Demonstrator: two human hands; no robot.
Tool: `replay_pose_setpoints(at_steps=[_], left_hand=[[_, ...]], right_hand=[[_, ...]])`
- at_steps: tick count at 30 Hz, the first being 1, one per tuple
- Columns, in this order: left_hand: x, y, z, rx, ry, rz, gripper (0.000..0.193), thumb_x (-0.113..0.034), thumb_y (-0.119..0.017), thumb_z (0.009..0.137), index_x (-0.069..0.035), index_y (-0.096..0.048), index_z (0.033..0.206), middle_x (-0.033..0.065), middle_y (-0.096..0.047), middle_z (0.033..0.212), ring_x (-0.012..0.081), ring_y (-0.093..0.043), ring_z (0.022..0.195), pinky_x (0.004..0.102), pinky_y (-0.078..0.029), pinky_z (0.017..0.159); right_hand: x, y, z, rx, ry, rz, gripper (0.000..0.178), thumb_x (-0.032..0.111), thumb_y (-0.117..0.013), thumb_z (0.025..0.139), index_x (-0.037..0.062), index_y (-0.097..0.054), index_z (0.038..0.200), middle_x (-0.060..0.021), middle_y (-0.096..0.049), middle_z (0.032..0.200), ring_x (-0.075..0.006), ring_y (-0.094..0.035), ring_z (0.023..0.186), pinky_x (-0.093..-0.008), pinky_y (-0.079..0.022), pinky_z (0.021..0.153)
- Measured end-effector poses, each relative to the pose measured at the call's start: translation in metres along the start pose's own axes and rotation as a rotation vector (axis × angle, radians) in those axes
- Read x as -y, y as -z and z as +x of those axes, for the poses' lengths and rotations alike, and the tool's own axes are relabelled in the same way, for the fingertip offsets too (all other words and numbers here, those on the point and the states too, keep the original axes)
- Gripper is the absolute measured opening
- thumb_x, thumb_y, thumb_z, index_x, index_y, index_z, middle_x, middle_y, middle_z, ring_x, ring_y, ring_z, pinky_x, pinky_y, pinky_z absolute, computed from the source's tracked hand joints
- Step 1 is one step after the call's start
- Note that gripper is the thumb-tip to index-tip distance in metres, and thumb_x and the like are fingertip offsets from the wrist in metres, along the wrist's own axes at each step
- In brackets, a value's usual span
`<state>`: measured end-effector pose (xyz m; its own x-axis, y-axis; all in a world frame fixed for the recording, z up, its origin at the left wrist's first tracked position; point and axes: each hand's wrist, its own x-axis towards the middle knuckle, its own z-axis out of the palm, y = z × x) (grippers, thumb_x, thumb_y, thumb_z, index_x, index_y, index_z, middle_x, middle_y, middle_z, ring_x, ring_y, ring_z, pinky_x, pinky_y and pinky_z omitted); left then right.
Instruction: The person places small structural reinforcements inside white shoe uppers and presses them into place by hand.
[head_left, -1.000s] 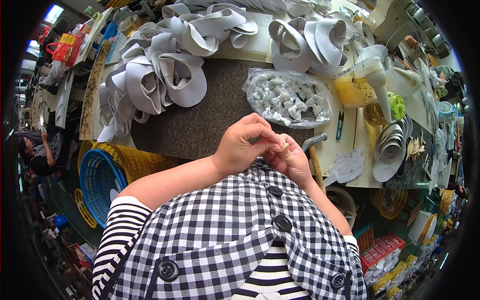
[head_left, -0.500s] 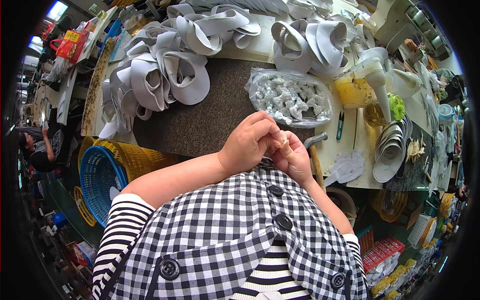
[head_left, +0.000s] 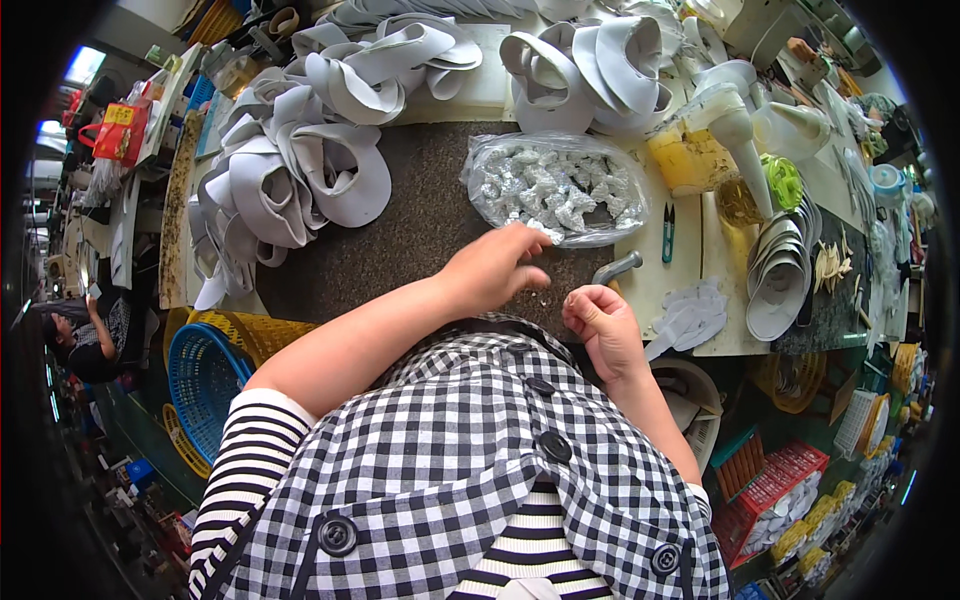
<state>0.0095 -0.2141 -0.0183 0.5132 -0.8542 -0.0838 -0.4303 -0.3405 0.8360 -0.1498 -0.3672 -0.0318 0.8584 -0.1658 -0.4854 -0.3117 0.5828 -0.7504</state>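
- Firstly, nearest at the lower centre of the frame, a black-and-white checked garment point(head_left: 430, 440) with big dark buttons, over striped sleeves, perhaps for protection of the clothing beneath.
- Right of centre, the right hand point(head_left: 607, 327), with fingers curled inward and thumb against the forefinger; close to the body, maybe for steadiness. Impossible to tell about any tiny piece between the fingertips.
- Higher and slightly left, the left hand point(head_left: 495, 268), palm downward, half spread, thumb apart from the fingers; fingertips at the near edge of the bag, contact with its contents not clear.
- Just beside the right hand, a bent grey metal tool point(head_left: 618, 268), and farther right some flat white pieces point(head_left: 690, 312), probably so placed for short reach.
- At the upper centre, on the dark board point(head_left: 410, 225), a clear plastic bag point(head_left: 625, 236) with many silvery pieces point(head_left: 560, 190); seemingly laid flat for easy picking.
- Right of the bag, small teal-handled snips point(head_left: 668, 232), apart from the pile.
- Upper left, a loose heap of white visors point(head_left: 345, 175), apparently pushed aside to free the middle.
- Far left edge, another person point(head_left: 85, 335), seated well apart.
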Motion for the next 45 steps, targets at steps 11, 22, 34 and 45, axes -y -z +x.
replay_pose_setpoints(at_steps=[11, 22, 34, 45], left_hand=[[0.048, -0.02, 0.055, -0.085, -0.183, 0.695, 0.016, -0.017, -0.068, 0.075, -0.006, -0.06, 0.083, 0.009, -0.055, 0.09, 0.0267, -0.054, 0.092, 0.0378, -0.046, 0.08], [-0.018, 0.025, 0.017, -0.034, 0.193, -0.238, 0.019, -0.006, -0.07, 0.076, -0.005, -0.057, 0.09, -0.0008, -0.056, 0.079, 0.006, -0.053, 0.067, 0.0225, -0.041, 0.057], [-0.039, 0.033, -0.013, -0.113, 0.392, -1.077, 0.032, -0.009, -0.063, 0.088, 0.0, -0.054, 0.118, 0.0045, -0.062, 0.102, 0.0109, -0.06, 0.091, 0.0254, -0.05, 0.081], [-0.039, 0.026, -0.025, -0.057, 0.429, -1.09, 0.023, -0.013, -0.062, 0.089, -0.001, -0.058, 0.108, 0.0054, -0.063, 0.099, 0.0107, -0.061, 0.089, 0.024, -0.051, 0.08]], right_hand=[[0.002, 0.007, 0.022, 0.14, -0.013, 0.77, 0.017, 0.023, -0.067, 0.084, 0.0112, -0.061, 0.095, -0.0005, -0.058, 0.088, -0.012, -0.056, 0.081, -0.0263, -0.049, 0.076], [0.026, -0.016, 0.045, -0.081, 0.363, 0.028, 0.011, 0.007, -0.069, 0.083, 0.0025, -0.066, 0.092, -0.003, -0.062, 0.094, -0.0106, -0.058, 0.09, -0.0229, -0.046, 0.082], [0.04, -0.042, 0.022, 0.035, 0.198, -0.108, 0.007, 0.005, -0.067, 0.084, 0.0009, -0.067, 0.09, -0.001, -0.064, 0.089, -0.0072, -0.058, 0.082, -0.0201, -0.046, 0.076], [0.043, -0.051, 0.004, -0.011, 0.244, -0.253, 0.006, 0.007, -0.069, 0.084, 0.001, -0.067, 0.086, 0.0004, -0.061, 0.084, -0.0061, -0.056, 0.079, -0.0193, -0.044, 0.073]])
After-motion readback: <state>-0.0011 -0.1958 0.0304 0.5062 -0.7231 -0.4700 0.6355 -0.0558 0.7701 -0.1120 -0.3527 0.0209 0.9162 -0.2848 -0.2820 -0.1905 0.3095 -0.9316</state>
